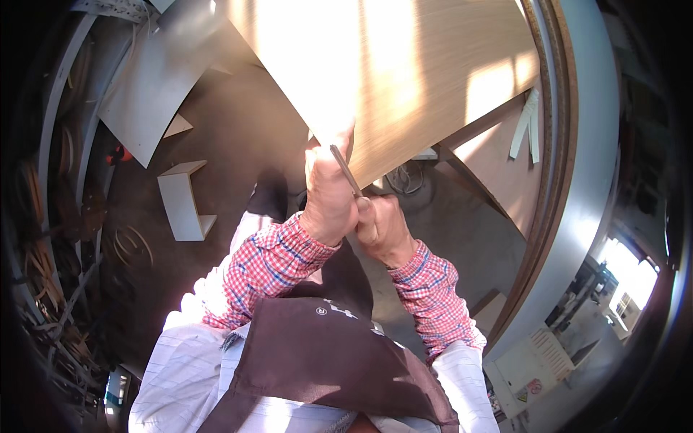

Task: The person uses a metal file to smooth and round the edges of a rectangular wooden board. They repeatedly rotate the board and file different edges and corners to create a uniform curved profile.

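A narrow, flat, dark metal bar that looks like a file (346,171) slants between my two hands at the near corner of a wood-grain board (440,79). My left hand (326,189) is closed around its far part, close against the board's left edge; the fingers' undersides are hidden. My right hand (386,225) forms a fist around the bar's near end, just below the board's corner, with the thumb on top. The hands touch or nearly touch each other. Sunlight glares off the board's upper left part.
Right of the board runs a long panel with layered brown edges (559,144). Pale strips (527,130) lie on a lower board. On the floor at left stands a white angled piece (184,202), with a grey sheet (155,94) behind it. A metal rack (54,130) lines the far left.
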A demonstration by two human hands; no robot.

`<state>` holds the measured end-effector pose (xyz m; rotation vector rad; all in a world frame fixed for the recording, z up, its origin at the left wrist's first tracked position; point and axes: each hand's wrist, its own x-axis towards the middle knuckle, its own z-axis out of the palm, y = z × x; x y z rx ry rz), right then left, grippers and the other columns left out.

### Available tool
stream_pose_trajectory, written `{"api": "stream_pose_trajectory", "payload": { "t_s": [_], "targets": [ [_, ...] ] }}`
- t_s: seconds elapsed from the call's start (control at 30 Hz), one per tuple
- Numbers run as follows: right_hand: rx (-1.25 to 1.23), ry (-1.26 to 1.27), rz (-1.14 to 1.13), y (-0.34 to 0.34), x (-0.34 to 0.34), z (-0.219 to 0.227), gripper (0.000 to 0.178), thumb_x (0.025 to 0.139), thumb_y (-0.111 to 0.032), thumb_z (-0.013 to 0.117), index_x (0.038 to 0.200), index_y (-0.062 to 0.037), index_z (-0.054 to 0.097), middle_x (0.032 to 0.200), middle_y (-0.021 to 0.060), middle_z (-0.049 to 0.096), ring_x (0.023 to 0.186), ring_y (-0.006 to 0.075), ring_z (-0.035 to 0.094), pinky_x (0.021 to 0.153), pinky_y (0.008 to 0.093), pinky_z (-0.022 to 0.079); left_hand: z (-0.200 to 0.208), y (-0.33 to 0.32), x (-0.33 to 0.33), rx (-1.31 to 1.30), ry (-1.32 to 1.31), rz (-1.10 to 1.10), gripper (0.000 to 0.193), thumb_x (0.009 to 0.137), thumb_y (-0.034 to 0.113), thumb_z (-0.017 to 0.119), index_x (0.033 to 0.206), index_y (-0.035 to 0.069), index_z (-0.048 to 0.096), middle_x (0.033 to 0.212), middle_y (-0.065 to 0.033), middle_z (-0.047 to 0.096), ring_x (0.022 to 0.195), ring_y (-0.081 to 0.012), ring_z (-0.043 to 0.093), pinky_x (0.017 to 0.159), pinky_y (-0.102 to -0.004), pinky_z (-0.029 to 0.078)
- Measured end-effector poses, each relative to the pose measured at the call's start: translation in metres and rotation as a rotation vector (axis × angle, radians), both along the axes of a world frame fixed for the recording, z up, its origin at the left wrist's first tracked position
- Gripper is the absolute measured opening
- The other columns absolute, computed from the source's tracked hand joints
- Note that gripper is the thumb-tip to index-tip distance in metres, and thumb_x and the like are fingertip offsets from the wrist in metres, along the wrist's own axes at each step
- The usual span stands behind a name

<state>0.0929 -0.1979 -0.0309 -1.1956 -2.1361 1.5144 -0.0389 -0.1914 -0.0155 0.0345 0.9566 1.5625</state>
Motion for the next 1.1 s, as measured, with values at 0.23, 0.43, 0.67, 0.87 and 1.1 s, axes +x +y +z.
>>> {"api": "stream_pose_trajectory", "payload": {
  "t_s": [0.23,0.43,0.67,0.87,1.1],
  "targets": [
    [-0.255,0.040,-0.248,-0.012,-0.011,0.022,0.062,0.109,-0.043,0.037,0.071,0.0021,0.057,0.057,0.0165,0.055,0.053,0.0336,0.059,0.051,0.0418,0.044,-0.010,0.004,0.006,-0.126,-0.078,0.087,0.052,0.106,0.037,0.037,0.140,-0.001,0.049,0.134,-0.0097,0.060,0.120,-0.0200,0.059,0.105,-0.0351,0.046],
    [-0.557,-0.057,-0.254,-0.007,-0.014,0.055,0.064,0.109,-0.047,0.032,0.082,0.0047,0.059,0.056,0.0092,0.055,0.050,0.0184,0.056,0.052,0.0343,0.043,0.004,0.006,0.005,-0.133,-0.158,-0.035,0.060,0.107,0.048,0.026,0.134,0.001,0.052,0.121,-0.0146,0.066,0.104,-0.0237,0.066,0.089,-0.0424,0.055],
    [-0.528,-0.096,-0.271,-0.002,-0.016,0.069,0.065,0.110,-0.046,0.032,0.076,0.0028,0.058,0.054,0.0087,0.054,0.049,0.0198,0.055,0.052,0.0355,0.044,0.007,0.006,0.004,-0.067,-0.203,-0.102,0.060,0.106,0.049,0.028,0.135,0.001,0.052,0.120,-0.0147,0.067,0.104,-0.0250,0.066,0.089,-0.0425,0.055],
    [-0.474,-0.165,-0.262,0.019,-0.007,0.067,0.065,0.110,-0.046,0.032,0.069,0.0002,0.052,0.052,0.0062,0.051,0.049,0.0172,0.055,0.051,0.0344,0.043,-0.002,0.004,0.009,-0.114,-0.224,-0.039,0.058,0.107,0.047,0.029,0.135,0.002,0.052,0.121,-0.0143,0.065,0.105,-0.0254,0.066,0.089,-0.0422,0.055],
    [-0.529,-0.131,-0.312,-0.003,-0.012,0.064,0.066,0.109,-0.050,0.033,0.076,0.0026,0.057,0.052,0.0061,0.052,0.048,0.0158,0.053,0.050,0.0331,0.042,0.008,0.002,0.001,-0.101,-0.250,-0.113,0.050,0.108,0.043,0.036,0.135,0.003,0.051,0.124,-0.0114,0.063,0.106,-0.0224,0.064,0.092,-0.0400,0.053]
  ]
}}
